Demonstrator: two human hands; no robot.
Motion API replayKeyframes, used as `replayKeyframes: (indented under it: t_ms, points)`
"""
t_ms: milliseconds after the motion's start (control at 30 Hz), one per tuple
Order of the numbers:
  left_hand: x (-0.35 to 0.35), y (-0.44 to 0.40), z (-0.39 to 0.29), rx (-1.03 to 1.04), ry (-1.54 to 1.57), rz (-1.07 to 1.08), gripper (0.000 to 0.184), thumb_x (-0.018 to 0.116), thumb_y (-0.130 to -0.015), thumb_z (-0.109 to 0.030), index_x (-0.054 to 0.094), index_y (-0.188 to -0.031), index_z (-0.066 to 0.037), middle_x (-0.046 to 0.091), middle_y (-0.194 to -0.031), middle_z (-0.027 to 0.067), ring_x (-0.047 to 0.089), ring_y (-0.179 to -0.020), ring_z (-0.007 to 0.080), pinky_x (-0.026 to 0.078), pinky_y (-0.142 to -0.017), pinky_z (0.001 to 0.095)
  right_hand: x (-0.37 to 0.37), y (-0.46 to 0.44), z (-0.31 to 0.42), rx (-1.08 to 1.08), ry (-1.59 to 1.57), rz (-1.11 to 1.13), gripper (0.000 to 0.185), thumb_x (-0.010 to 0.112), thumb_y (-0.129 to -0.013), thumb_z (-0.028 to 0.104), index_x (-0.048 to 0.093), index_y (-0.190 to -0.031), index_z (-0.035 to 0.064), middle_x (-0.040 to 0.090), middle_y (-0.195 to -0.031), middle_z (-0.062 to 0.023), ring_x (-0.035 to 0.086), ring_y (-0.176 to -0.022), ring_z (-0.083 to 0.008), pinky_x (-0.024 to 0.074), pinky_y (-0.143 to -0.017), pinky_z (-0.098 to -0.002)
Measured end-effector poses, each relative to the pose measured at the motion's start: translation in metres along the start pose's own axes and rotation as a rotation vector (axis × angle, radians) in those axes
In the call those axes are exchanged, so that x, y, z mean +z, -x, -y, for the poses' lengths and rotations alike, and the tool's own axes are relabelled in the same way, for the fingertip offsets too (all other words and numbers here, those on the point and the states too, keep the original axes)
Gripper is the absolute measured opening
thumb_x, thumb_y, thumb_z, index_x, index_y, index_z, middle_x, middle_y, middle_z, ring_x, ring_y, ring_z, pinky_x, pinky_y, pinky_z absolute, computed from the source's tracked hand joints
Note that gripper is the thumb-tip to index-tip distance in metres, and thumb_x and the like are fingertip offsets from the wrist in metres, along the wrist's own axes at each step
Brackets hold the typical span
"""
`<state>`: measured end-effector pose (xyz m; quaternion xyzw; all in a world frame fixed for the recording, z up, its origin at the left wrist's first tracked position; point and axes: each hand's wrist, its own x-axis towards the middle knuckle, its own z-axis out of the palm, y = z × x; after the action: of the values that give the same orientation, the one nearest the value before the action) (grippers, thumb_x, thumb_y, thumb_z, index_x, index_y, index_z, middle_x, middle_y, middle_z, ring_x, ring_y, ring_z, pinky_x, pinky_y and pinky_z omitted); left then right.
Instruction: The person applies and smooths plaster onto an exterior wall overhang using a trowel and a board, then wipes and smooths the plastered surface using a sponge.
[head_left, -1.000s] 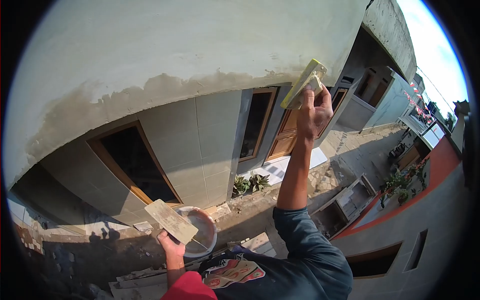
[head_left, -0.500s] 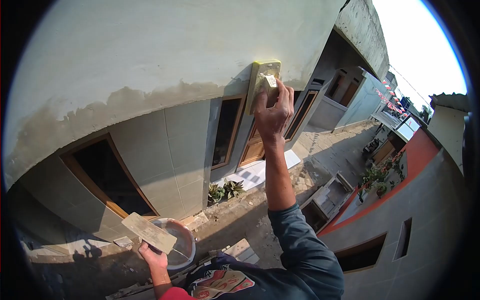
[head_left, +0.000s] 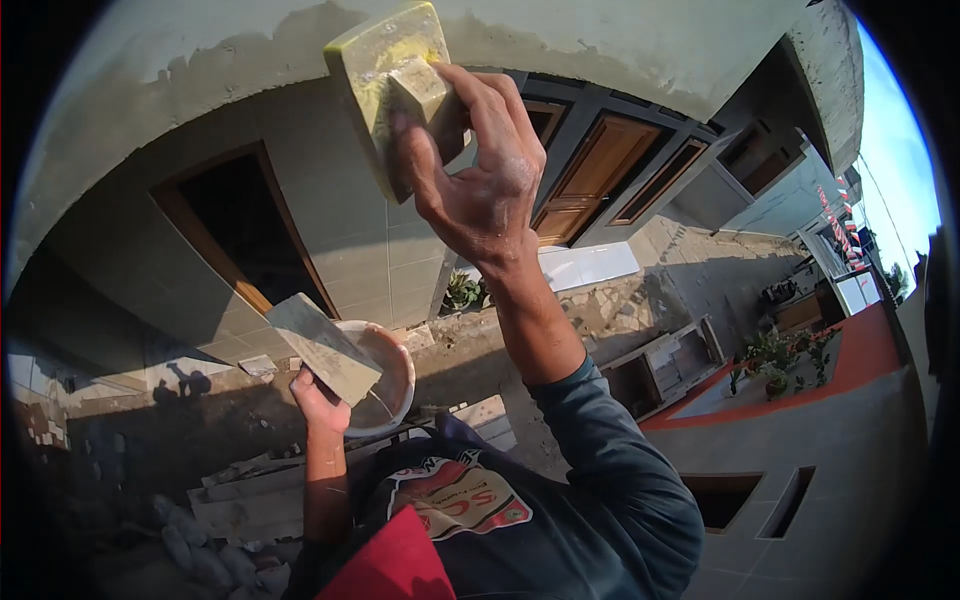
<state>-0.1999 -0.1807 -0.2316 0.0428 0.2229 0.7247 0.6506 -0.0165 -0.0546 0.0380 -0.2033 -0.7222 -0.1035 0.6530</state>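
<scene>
High at the overhanging wall's lower edge [head_left: 640, 72], seen from the head camera, it's the right hand [head_left: 485, 190] doing the reaching, arm stretched up and forward! Its fingers [head_left: 480, 97] are wrapped about the block handle of a yellow-edged float [head_left: 375, 75], thumb on one side, the rest curling over the other. And that float sits tilted in front of the plaster, its back smeared and spattered; whether its far face touches the wall, we can't tell from this angle. Down below, the left hand [head_left: 322, 402] has a firm grip too, clasping a flat rectangular board [head_left: 325, 350] near its lower end, the thumb along its edge. That board slants across the view of a round bucket [head_left: 408, 375], covering part of the opening. Just beyond, a dark window [head_left: 235, 225] in a wooden frame, and farther right a brown wooden door [head_left: 600, 170] over a pale step [head_left: 590, 266]. Leafy plants [head_left: 463, 291] stand near that step, and across the lane a wooden frame [head_left: 672, 368] lies beside the orange-trimmed wall [head_left: 850, 350].
</scene>
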Motion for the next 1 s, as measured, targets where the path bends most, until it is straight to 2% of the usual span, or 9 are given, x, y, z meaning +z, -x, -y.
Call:
replayKeyframes:
  t_ms: [133,200,333,400,500,667,800,867,1000]
  points:
    - [0.011,0.008,-0.004,-0.021,0.076,0.12,0.036,0.048,-0.086,-0.023,0.059,-0.112,-0.001,0.064,-0.11,0.0119,0.062,-0.101,0.0267,0.048,-0.09,0.0403,-0.031,0.082,0.004,0.514,-0.089,0.479,0.033,0.066,-0.076,0.012,0.062,-0.105,-0.0045,0.06,-0.086,-0.014,0.058,-0.071,-0.0216,0.0484,-0.067,-0.0314]
    - [0.018,0.008,0.0,-0.027,0.113,0.176,0.04,0.047,-0.085,-0.024,0.058,-0.115,0.0,0.064,-0.111,0.0129,0.062,-0.101,0.0274,0.049,-0.09,0.0411,-0.019,0.138,-0.004,0.657,-0.116,0.794,0.035,0.066,-0.073,0.014,0.061,-0.1,-0.0071,0.061,-0.091,-0.0219,0.063,-0.076,-0.0339,0.0504,-0.069,-0.0404]
    - [0.036,0.009,0.003,-0.065,0.124,0.259,0.041,0.047,-0.086,-0.025,0.055,-0.117,0.0,0.062,-0.111,0.0131,0.063,-0.098,0.0255,0.051,-0.087,0.0396,0.037,0.21,0.007,0.586,0.094,1.606,0.039,0.06,-0.08,0.019,0.06,-0.113,-0.0013,0.062,-0.107,-0.0194,0.061,-0.096,-0.0328,0.048,-0.083,-0.0423]
    - [0.035,0.001,0.006,-0.063,0.066,0.278,0.042,0.047,-0.086,-0.026,0.054,-0.118,0.0,0.062,-0.111,0.0133,0.063,-0.098,0.0255,0.052,-0.086,0.0389,0.072,0.309,-0.02,0.291,-0.116,1.374,0.036,0.051,-0.088,0.021,0.058,-0.119,0.0036,0.06,-0.116,-0.0183,0.053,-0.113,-0.03,0.0427,-0.094,-0.039]
    - [0.045,0.0,0.006,-0.126,0.102,0.365,0.042,0.045,-0.089,-0.028,0.052,-0.12,0.001,0.062,-0.112,0.014,0.063,-0.098,0.0255,0.052,-0.085,0.0379,0.078,0.361,-0.006,0.884,-0.778,0.899,0.035,0.046,-0.09,0.023,0.059,-0.117,0.0044,0.057,-0.119,-0.0195,0.047,-0.119,-0.029,0.0395,-0.097,-0.0381]
    - [0.047,-0.007,0.008,-0.167,0.115,0.309,0.04,0.042,-0.088,-0.025,0.057,-0.113,0.002,0.064,-0.107,0.0148,0.064,-0.095,0.0285,0.051,-0.087,0.0415,0.066,0.38,-0.013,0.849,-0.545,0.658,0.034,0.063,-0.078,0.029,0.065,-0.097,0.0012,0.064,-0.094,-0.0247,0.062,-0.094,-0.0373,0.0487,-0.079,-0.0441]
    - [0.05,-0.004,0.008,-0.166,0.101,0.356,0.042,0.044,-0.086,-0.027,0.057,-0.115,0.0,0.064,-0.11,0.0135,0.063,-0.098,0.0283,0.05,-0.088,0.0419,0.025,0.29,-0.017,0.714,-0.136,1.262,0.035,0.067,-0.076,0.022,0.063,-0.1,-0.0027,0.064,-0.082,-0.023,0.064,-0.081,-0.0341,0.0494,-0.07,-0.0391]
    - [0.053,0.0,0.009,-0.153,0.094,0.363,0.042,0.044,-0.087,-0.028,0.057,-0.116,0.0,0.063,-0.111,0.0129,0.062,-0.099,0.0278,0.049,-0.089,0.0414,-0.011,0.245,-0.013,1.021,-0.28,0.938,0.041,0.067,-0.082,0.022,0.059,-0.109,-0.0064,0.063,-0.097,-0.0176,0.062,-0.091,-0.0195,0.0491,-0.078,-0.0331]
    - [0.067,0.008,0.009,-0.109,0.093,0.344,0.042,0.043,-0.088,-0.029,0.055,-0.118,-0.002,0.062,-0.112,0.0116,0.061,-0.102,0.0273,0.046,-0.092,0.0409,-0.08,0.144,-0.028,0.682,0.022,0.326,0.036,0.068,-0.082,0.015,0.058,-0.111,-0.0044,0.06,-0.097,-0.0127,0.06,-0.091,-0.02,0.048,-0.077,-0.033]
